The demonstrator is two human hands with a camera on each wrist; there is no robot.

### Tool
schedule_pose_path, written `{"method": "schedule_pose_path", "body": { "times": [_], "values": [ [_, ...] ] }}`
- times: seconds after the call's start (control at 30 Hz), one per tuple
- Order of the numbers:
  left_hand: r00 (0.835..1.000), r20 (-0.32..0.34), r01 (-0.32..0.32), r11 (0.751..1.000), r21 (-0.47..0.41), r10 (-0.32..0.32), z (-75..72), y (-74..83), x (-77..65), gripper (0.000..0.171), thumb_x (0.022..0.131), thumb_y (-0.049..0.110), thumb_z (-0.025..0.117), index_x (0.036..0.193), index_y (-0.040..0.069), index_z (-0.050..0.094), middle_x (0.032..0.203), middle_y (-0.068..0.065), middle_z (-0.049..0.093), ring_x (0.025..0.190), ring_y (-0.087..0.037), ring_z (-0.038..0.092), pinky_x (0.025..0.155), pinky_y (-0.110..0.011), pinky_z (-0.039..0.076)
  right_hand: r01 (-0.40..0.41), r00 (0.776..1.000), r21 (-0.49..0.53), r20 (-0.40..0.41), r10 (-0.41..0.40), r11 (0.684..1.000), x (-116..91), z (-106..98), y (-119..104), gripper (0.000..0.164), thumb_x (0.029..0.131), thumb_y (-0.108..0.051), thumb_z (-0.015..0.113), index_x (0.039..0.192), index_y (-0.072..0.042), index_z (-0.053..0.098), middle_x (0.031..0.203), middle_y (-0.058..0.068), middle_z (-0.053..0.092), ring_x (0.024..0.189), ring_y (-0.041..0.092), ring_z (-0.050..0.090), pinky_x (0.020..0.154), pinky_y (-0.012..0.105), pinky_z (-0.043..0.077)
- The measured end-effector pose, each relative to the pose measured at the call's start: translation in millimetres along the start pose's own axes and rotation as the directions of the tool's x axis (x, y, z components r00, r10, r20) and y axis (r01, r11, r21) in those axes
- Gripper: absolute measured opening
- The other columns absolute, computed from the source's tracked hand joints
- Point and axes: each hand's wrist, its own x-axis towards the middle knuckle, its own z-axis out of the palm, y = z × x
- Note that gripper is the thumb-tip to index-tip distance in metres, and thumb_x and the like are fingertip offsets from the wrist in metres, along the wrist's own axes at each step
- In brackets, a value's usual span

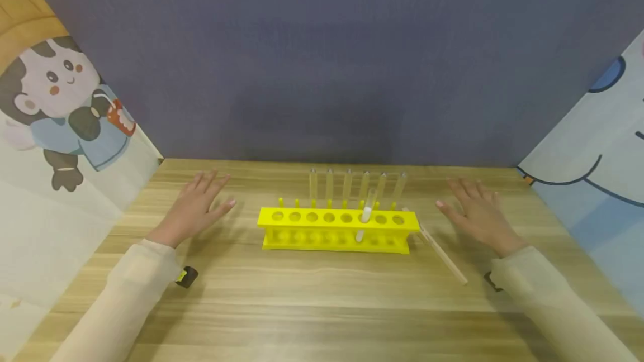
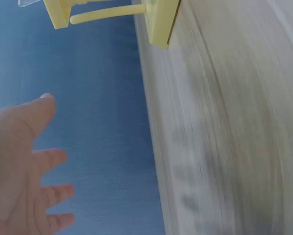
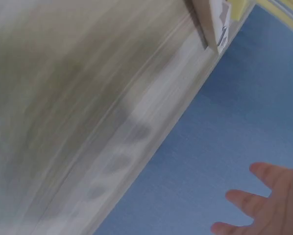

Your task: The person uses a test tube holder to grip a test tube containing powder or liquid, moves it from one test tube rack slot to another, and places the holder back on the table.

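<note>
Where the round-holed yellow rack [image 1: 338,227] stands, slim tubes [image 1: 347,186] seem glass.

And here's the head camera, high and set back, facing forward and down over the tabletop [image 1: 312,306], left hand [image 1: 193,208] and right hand [image 1: 475,214]. Both wrist views sit close, facing the backdrop [image 1: 332,60] (each rolled sideways!). Head and left wrist share the yellow rack [image 1: 338,222]; head and right wrist, the wooden stick [image 1: 445,258].
</note>
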Motion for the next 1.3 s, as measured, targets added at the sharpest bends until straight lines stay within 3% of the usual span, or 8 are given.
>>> {"method": "schedule_pose_path", "body": {
  "times": [0.17,0.3,0.4,0.57,0.8,0.97,1.13,1.3],
  "values": [
    [0.997,-0.038,-0.062,0.997,-0.054,0.060,4.6,5.7,0.8,0.072,0.093,0.039,0.056,0.149,0.007,0.024,0.151,-0.028,0.019,0.136,-0.051,0.015,0.106,-0.066,0.015,0.036,0.999,0.039,0.013,-0.036,0.999,1.7,2.6,0.3,0.075,0.096,-0.048,0.045,0.149,-0.002,0.019,0.146,0.036,0.019,0.126,0.065,0.014,0.094,0.078,0.005],
    [0.994,-0.031,-0.107,0.978,-0.181,0.103,10.6,14.8,-4.1,0.078,0.087,0.023,0.068,0.147,0.001,0.025,0.149,-0.028,0.025,0.133,-0.048,0.024,0.106,-0.063,0.021,0.078,0.996,0.027,0.030,-0.079,0.997,0.2,9.9,-0.6,0.075,0.093,-0.045,0.053,0.145,0.002,0.028,0.144,0.035,0.027,0.124,0.064,0.020,0.092,0.079,0.012],
    [0.994,0.003,-0.100,0.945,-0.311,0.107,16.5,22.6,-8.9,0.080,0.082,0.014,0.073,0.146,0.000,0.027,0.148,-0.026,0.029,0.132,-0.047,0.028,0.105,-0.062,0.025,0.102,0.993,0.038,0.058,-0.104,0.994,-1.2,14.3,-3.0,0.072,0.091,-0.043,0.057,0.141,0.004,0.035,0.142,0.035,0.030,0.124,0.063,0.023,0.092,0.078,0.015],
    [0.990,0.085,-0.057,0.860,-0.507,0.116,27.1,32.8,-8.8,0.081,0.080,0.019,0.076,0.145,0.001,0.031,0.147,-0.021,0.034,0.130,-0.044,0.035,0.102,-0.060,0.032,0.094,0.983,0.146,0.144,-0.115,0.985,-1.0,15.0,-7.3,0.067,0.092,-0.041,0.057,0.137,0.005,0.040,0.141,0.035,0.031,0.124,0.060,0.026,0.096,0.073,0.021],
    [0.981,0.176,0.037,0.812,-0.583,0.081,38.5,48.2,-0.4,0.082,0.078,0.028,0.077,0.142,0.000,0.036,0.140,-0.022,0.043,0.122,-0.042,0.045,0.102,-0.055,0.035,0.082,0.959,0.229,0.246,-0.139,0.970,3.4,15.3,-10.6,0.069,0.090,-0.042,0.059,0.132,0.010,0.043,0.130,0.034,0.046,0.119,0.052,0.042,0.096,0.064,0.033],
    [0.979,0.195,0.082,0.756,-0.650,0.061,45.0,56.5,3.0,0.062,0.079,0.023,0.076,0.132,0.003,0.051,0.135,-0.020,0.050,0.120,-0.040,0.049,0.100,-0.053,0.038,0.077,0.950,0.237,0.277,-0.143,0.969,8.1,18.3,-13.0,0.065,0.089,-0.039,0.063,0.124,0.012,0.046,0.108,0.024,0.059,0.097,0.036,0.057,0.083,0.050,0.049],
    [0.985,0.150,0.045,0.726,-0.687,0.081,53.6,59.7,4.4,0.044,0.082,0.018,0.073,0.122,0.003,0.060,0.123,-0.018,0.060,0.111,-0.035,0.058,0.094,-0.044,0.047,0.052,0.949,0.244,0.290,-0.124,0.968,7.6,20.9,-15.6,0.049,0.086,-0.033,0.068,0.107,0.008,0.052,0.075,0.003,0.052,0.066,0.015,0.046,0.059,0.030,0.044],
    [0.992,0.119,0.058,0.717,-0.694,0.035,60.5,61.2,6.8,0.036,0.085,0.014,0.070,0.119,0.005,0.063,0.116,-0.012,0.065,0.106,-0.027,0.061,0.089,-0.034,0.051,0.061,0.944,0.268,0.297,-0.143,0.961,7.2,22.1,-15.8,0.036,0.086,-0.028,0.068,0.096,0.003,0.053,0.070,0.001,0.049,0.062,0.012,0.043,0.055,0.025,0.041]
  ]
}}
